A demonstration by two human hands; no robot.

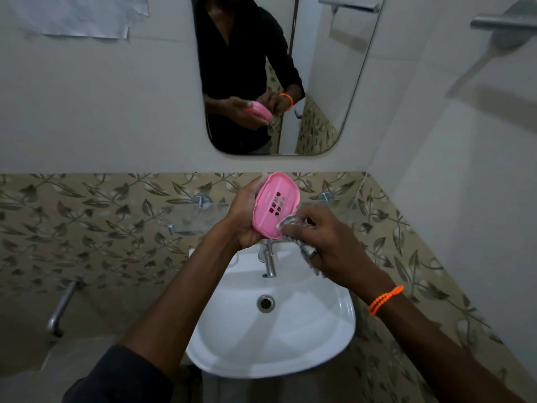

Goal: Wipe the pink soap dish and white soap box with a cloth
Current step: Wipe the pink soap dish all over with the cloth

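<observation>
Above the sink point(290, 353), mid-frame, your left hand point(242, 221) grips the dish point(274, 205); your right hand point(328, 242) pinches the cloth point(290, 225) at its lower edge. Next, probably rub across the slots.

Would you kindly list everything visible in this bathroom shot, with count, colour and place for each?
pink soap dish: one, pink with drain holes, held tilted above the basin
cloth: one, grey-white, against the dish's lower right edge
wash basin: one, white, below the hands
tap: one, chrome, at the back of the basin
drain: one, metal, basin centre
mirror: one, on the wall above, reflecting the person
glass shelf: one, clear, behind the hands
towel rail: one, chrome, upper right wall
white soap box: not seen
bracelet: one, orange, on the right wrist
left hand: grips the dish
right hand: grips the cloth
</observation>
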